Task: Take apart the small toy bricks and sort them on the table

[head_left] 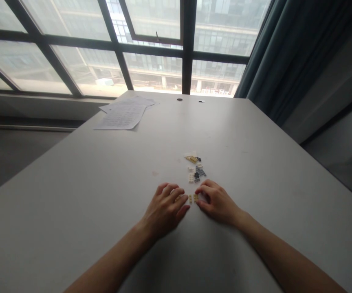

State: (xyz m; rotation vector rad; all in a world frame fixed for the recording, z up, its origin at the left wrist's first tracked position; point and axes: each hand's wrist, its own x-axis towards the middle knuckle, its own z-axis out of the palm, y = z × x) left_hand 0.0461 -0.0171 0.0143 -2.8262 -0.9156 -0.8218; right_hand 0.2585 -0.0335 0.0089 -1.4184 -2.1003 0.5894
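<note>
Two small tan building bricks sit between my hands on the white table. The right-hand tan brick (196, 197) is between the thumb and index finger of my right hand (215, 201), which is closed on it. Just left of it stands a narrow tan brick (190, 198), apart from it. My left hand (166, 209) rests close by with its fingers apart and curved over the table; a bit of tan brick (177, 199) shows among them, mostly hidden. Beyond the hands lie white bricks (191, 178), grey bricks (201, 171) and black pieces (196, 175) in a loose cluster.
Farther back are a tan plate (191, 159) and small black pieces (198, 159). Printed paper sheets (124, 116) lie at the table's far left. Two round cable holes sit near the far edge. A window (157, 69) and a dark curtain (273, 69) stand behind the white table (102, 183).
</note>
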